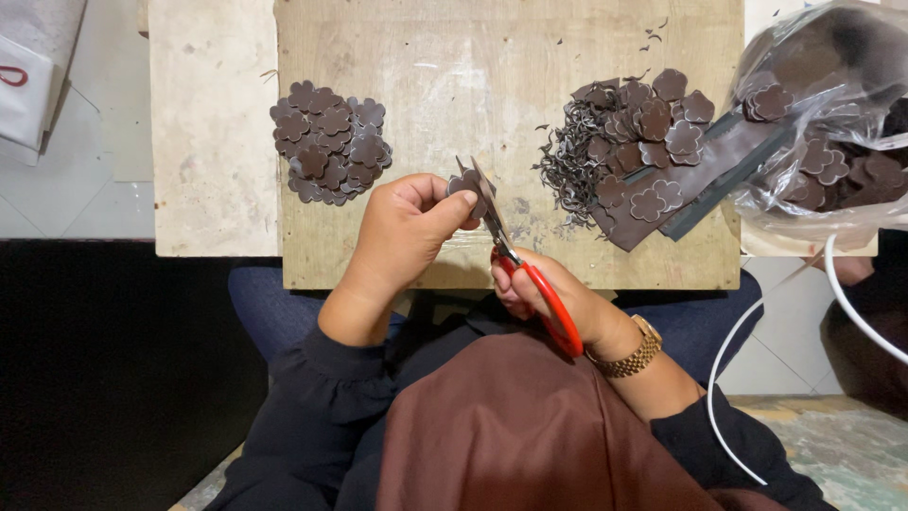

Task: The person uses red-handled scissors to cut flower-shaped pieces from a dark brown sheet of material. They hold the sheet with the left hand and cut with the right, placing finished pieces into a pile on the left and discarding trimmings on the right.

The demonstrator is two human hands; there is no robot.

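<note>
Clear plastic bag [832,123], lying open on its side, well to the right of the right-hand fingers: holds dark brown flower-shaped pieces, several visible through the film; count cannot be told.

Flower cutout [466,185] in work: small, flat, dark brown, lobed outline like the others, partly covered by fingertips. It sits pinched between thumb and curled fingers [445,203] of the left hand [402,232], just above the front part of the wooden board [426,57]. Left fingers closed tight on the piece.

Right hand [553,298] wrapped through the red handle loops of the scissors [515,260]; fingers closed round the handles. Blades point up and left, tips at the cutout, touching its edge; blades appear slightly parted, gap hard to judge.

Left of the left-hand fingers, well apart: tidy pile of trimmed flowers [329,142] on the board. Right of the blade tips: heap of untrimmed flowers [653,132] on dark strips, with thin curled offcuts [567,166] beside it. Gold-coloured wristwatch [636,352] on the right wrist.
</note>
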